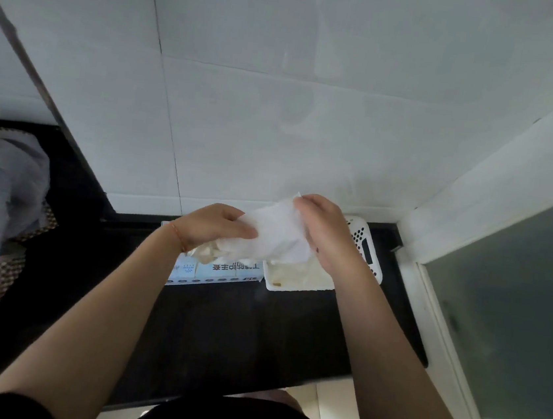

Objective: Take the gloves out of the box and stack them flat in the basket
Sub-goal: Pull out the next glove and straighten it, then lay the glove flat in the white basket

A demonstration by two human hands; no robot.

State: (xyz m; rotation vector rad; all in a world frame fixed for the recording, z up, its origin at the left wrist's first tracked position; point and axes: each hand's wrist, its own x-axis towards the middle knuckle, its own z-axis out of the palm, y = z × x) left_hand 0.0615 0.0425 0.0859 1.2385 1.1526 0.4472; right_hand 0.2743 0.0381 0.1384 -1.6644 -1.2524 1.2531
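L hand palm down, fingers curled, I pinch glove left edge | R hand knuckles up, I grip its far-right edge | glove stretched btwn both, held above box & basket | both arms reach fwd over dark counter

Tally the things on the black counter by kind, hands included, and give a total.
Hands: 2, the left hand and the right hand, both gripping one glove
Gloves held up: 1, the white glove
Glove boxes: 1, the light blue box
Baskets: 1, the white basket, with pale gloves inside, too merged to count
Total: 5
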